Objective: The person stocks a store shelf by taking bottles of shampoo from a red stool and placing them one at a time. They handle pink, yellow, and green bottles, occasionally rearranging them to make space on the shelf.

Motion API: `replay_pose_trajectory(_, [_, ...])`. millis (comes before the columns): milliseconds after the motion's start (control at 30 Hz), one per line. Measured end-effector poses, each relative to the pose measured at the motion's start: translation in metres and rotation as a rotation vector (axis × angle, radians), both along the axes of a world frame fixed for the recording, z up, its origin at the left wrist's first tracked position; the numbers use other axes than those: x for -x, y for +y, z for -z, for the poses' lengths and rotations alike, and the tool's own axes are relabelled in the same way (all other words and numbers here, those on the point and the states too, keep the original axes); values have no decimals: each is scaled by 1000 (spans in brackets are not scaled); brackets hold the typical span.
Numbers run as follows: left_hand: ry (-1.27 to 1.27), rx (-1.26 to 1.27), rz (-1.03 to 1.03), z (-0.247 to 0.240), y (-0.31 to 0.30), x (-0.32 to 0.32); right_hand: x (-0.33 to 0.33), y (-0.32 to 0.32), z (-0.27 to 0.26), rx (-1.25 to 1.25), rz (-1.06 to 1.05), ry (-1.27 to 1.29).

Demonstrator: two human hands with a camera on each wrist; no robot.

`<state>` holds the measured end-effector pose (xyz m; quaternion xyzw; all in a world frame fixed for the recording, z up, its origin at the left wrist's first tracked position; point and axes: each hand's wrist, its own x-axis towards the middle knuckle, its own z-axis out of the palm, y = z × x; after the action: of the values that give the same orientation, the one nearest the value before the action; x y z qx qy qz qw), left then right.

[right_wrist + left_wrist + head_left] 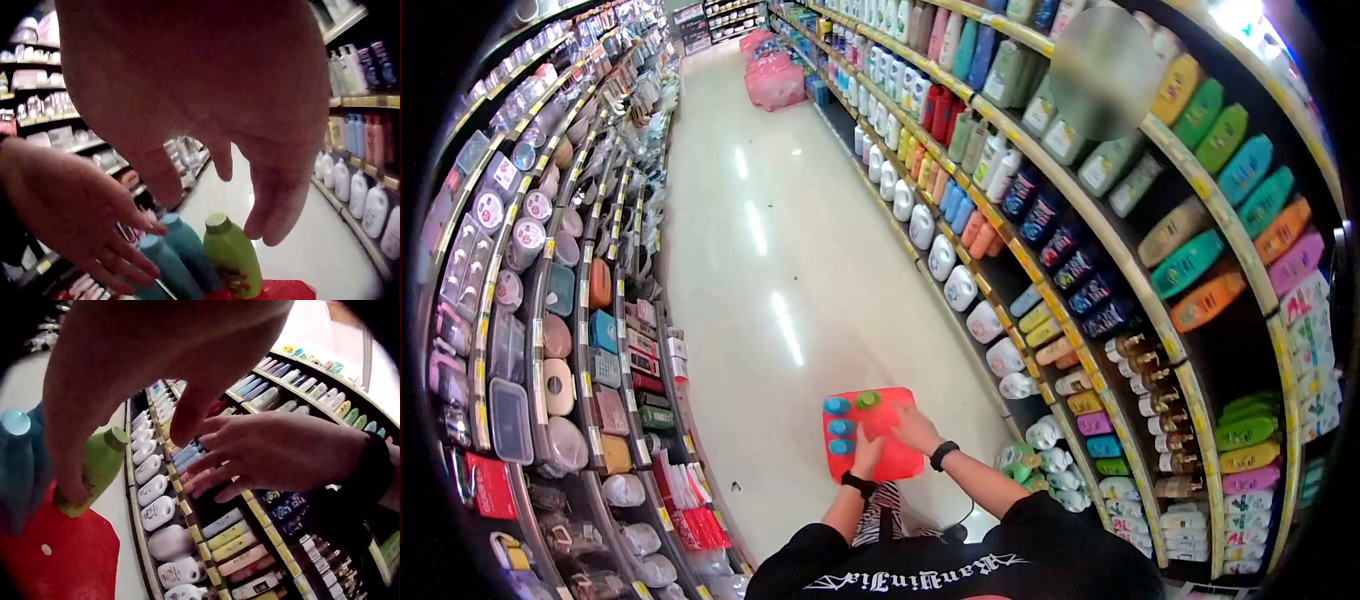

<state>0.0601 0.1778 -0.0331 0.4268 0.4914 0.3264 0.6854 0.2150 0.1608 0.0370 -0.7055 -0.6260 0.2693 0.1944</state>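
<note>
Three blue bottles [838, 427] stand in a row along the left side of a red flat-topped stand [900, 463]. One green bottle [867, 400] with a green cap stands near its far edge. My left hand [867, 453] is right by the blue bottles with its fingers extended; in the left wrist view its fingers overlap the green bottle [103, 465]. Over the stand's right side is my right hand [917, 432], fingers spread loosely and holding nothing. The right wrist view has the green bottle [232, 256] below the right fingertips.
Shelves of shampoo bottles [1090, 290] and white jugs [960, 288] line the right of the aisle. Plastic containers [510, 395] fill the left shelves. Between them runs a pale floor [730, 250], with pink bags [775, 82] at the far end.
</note>
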Motion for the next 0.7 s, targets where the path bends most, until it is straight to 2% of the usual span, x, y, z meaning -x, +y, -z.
replay_pose_trajectory(33, [-31,-119,13,34,6,0,5,18,3,72,-21,-71])
replay_pose_trajectory(100, [268,-157,109,29,18,-3,17,49,7,222,-67,-202])
replay_pose_trajectory(133, [267,-139,103,24,22,-5,22,55,21,108,-89,-239])
replay_pose_trajectory(233, [252,-127,83,24,29,-11,28,68,41,208,-176,-191])
replay_pose_trajectory(267, [245,-132,77,26,31,-10,31,70,43,134,-145,-172])
replay_pose_trajectory(400, [156,-83,133,48,29,-4,35,84,53,235,-141,-170])
replay_pose_trajectory(467, [118,-134,201,55,28,-5,32,80,45,228,-101,-140])
replay_pose_trajectory(567, [98,-28,366,34,26,-10,14,62,26,252,-32,-135])
replay_pose_trajectory(633, [290,-199,446,15,15,-23,-6,34,6,208,5,-102])
replay_pose_trajectory(667, [379,-294,479,5,8,-32,-19,20,-30,204,45,-49])
replay_pose_trajectory(700, [412,-382,490,-4,0,-43,-33,5,-42,226,73,-45])
